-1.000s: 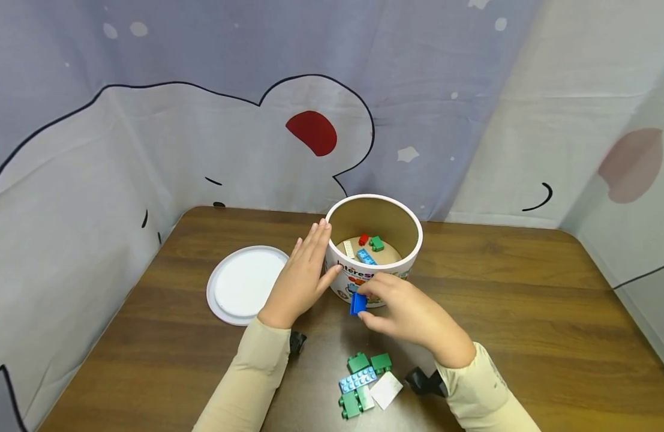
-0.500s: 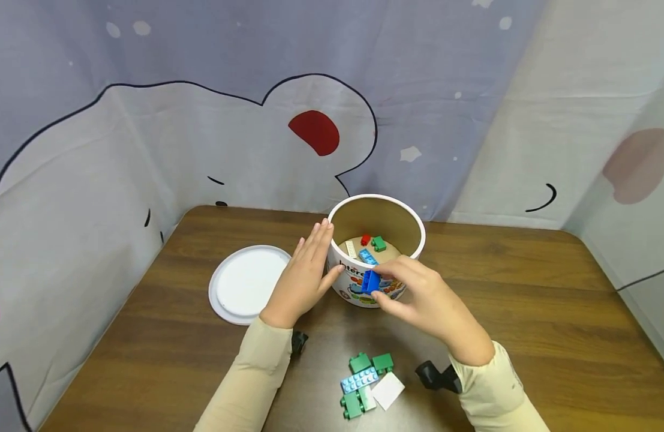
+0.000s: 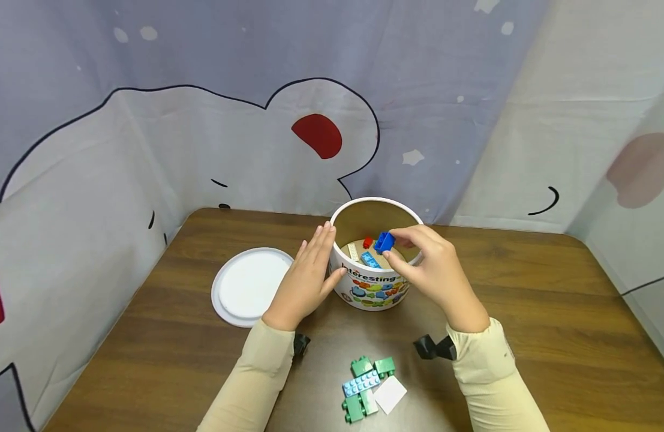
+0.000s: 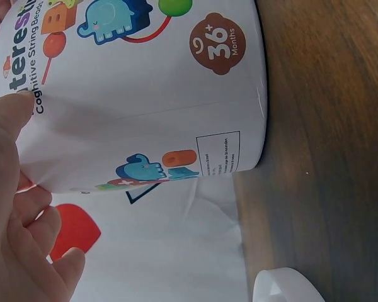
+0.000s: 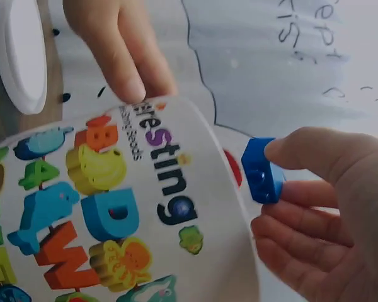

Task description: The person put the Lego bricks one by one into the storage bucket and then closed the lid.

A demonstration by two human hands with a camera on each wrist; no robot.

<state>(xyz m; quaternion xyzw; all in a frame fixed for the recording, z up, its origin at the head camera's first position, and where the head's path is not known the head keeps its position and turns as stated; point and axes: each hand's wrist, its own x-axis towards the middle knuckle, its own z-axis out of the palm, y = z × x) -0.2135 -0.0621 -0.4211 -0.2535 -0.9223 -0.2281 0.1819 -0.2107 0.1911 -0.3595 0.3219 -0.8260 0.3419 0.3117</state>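
Note:
My right hand (image 3: 439, 273) pinches a blue toy brick (image 3: 384, 242) between thumb and fingertips, over the mouth of a white printed bucket (image 3: 372, 288). In the right wrist view the blue brick (image 5: 263, 171) shows beside the bucket's rim, its hollow side visible. My left hand (image 3: 305, 276) lies flat along the bucket's left side, fingers straight and thumb against the printed wall. Down in the bucket lie a light blue brick (image 3: 370, 260), a cream brick (image 3: 353, 251) and a red brick (image 3: 367, 242).
A round white lid (image 3: 251, 287) lies on the wooden table left of the bucket. Nearer me sits a cluster of green bricks (image 3: 354, 408), a light blue brick (image 3: 361, 383) and a white square piece (image 3: 390, 395). A printed curtain (image 3: 218, 144) hangs behind the table.
My right hand has lifted the blue brick from in front of the bucket up over its rim. The left hand stays against the bucket's side.

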